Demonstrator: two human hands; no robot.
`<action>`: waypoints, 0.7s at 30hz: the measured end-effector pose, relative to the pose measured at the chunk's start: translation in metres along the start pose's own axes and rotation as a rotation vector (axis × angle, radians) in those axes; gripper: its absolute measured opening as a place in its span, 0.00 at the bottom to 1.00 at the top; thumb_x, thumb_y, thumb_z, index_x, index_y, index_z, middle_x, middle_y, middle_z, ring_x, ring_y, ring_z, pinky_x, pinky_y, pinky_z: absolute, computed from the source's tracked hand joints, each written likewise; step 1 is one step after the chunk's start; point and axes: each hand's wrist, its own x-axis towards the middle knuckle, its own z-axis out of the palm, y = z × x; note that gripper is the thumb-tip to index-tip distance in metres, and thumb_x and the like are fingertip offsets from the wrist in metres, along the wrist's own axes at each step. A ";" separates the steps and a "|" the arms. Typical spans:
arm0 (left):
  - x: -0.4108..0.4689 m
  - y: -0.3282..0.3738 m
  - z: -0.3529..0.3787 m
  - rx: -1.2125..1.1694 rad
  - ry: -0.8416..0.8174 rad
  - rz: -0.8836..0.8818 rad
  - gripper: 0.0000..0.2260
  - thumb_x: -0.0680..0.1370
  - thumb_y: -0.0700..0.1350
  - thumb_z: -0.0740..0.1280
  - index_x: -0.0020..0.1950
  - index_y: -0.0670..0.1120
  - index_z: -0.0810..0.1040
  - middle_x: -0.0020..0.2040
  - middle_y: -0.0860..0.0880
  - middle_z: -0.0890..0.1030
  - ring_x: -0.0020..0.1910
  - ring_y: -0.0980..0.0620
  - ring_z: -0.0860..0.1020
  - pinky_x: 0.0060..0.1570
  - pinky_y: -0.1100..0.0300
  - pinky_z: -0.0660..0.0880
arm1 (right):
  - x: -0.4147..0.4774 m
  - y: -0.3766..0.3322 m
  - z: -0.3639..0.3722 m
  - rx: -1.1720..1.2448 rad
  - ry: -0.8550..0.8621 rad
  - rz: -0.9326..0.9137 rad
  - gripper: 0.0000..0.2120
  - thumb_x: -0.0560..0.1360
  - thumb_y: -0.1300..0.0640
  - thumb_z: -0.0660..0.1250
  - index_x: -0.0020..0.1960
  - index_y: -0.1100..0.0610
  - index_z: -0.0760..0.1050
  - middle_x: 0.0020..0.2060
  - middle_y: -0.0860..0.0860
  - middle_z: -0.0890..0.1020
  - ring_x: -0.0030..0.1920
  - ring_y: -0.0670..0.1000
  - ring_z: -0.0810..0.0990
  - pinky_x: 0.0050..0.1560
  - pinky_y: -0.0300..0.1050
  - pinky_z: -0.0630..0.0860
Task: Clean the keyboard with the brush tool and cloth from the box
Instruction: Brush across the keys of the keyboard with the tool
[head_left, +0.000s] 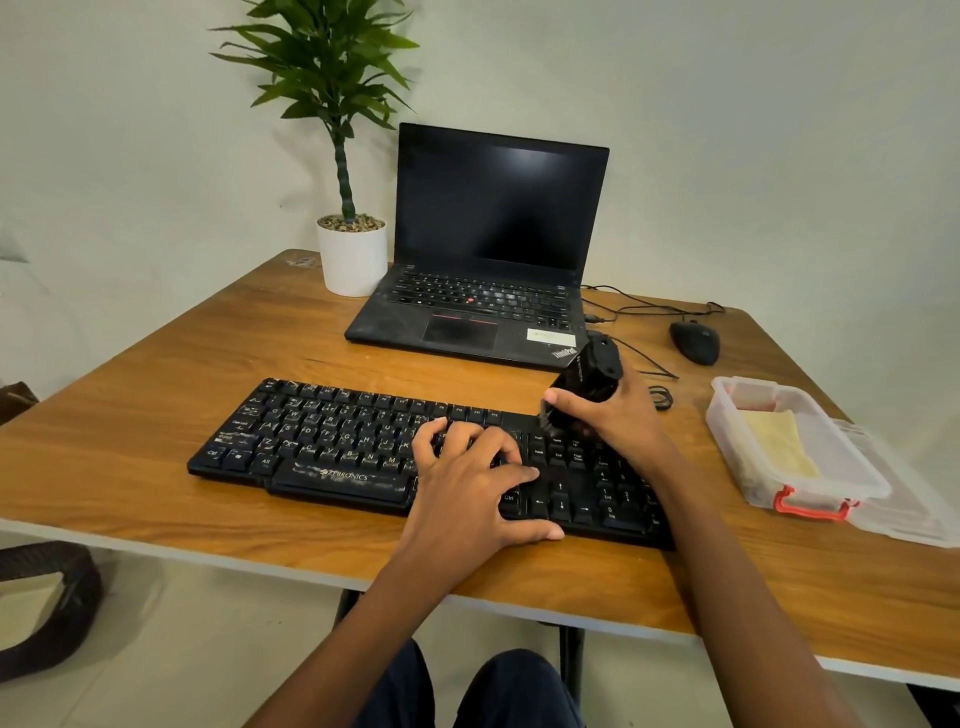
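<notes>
A black keyboard (363, 452) lies across the middle of a wooden desk (156, 374), its long edge slightly slanted to the desk's front edge. The left hand (467, 478) rests flat on the keyboard's right-centre keys, fingers spread and released, the thumb hooked over the keyboard's near edge beside the arrow keys. It grasps nothing.

The right hand (618, 415) is clenched around a black brush (584, 384), thumb along the side facing the left hand. The brush stands tilted, its upper end leaning away toward the far side of the keyboard, its lower end touching or just above the keys at the keyboard's upper right, next to the block with Home and End; contact cannot be told for certain. The right forearm crosses over the number pad.

Right of the keyboard, near but apart from it, sits a clear plastic box (727, 410) with a red latch (810, 506), open, with a yellow cloth (779, 441) lying inside. Its clear lid (904, 514) lies just beside it, on the side away from the keyboard.

Behind the keyboard stands an open laptop (493, 234) with a dark screen. Behind and right of the keyboard lies a black mouse (696, 340) with its cable. Behind and left, beside the laptop, a plant (332, 78) stands in a white pot (353, 257).
</notes>
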 end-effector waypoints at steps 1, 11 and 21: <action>0.000 0.000 0.000 0.003 -0.001 0.003 0.27 0.65 0.74 0.57 0.45 0.58 0.84 0.46 0.59 0.76 0.52 0.54 0.68 0.62 0.48 0.53 | -0.001 -0.001 0.001 0.010 -0.056 0.022 0.21 0.66 0.52 0.76 0.54 0.55 0.71 0.42 0.49 0.81 0.36 0.44 0.79 0.33 0.30 0.75; 0.002 -0.001 0.000 0.008 0.014 0.001 0.28 0.64 0.74 0.56 0.43 0.57 0.84 0.43 0.58 0.76 0.50 0.52 0.73 0.62 0.47 0.55 | -0.013 0.001 -0.030 -0.152 -0.001 0.094 0.13 0.70 0.54 0.72 0.49 0.53 0.71 0.42 0.47 0.77 0.43 0.44 0.75 0.42 0.38 0.70; 0.001 0.000 0.000 0.032 -0.014 -0.001 0.28 0.65 0.75 0.55 0.45 0.57 0.84 0.44 0.58 0.75 0.50 0.52 0.72 0.62 0.48 0.54 | -0.036 0.010 -0.068 -0.259 0.148 0.087 0.11 0.70 0.59 0.71 0.48 0.57 0.70 0.40 0.48 0.75 0.45 0.52 0.75 0.43 0.42 0.73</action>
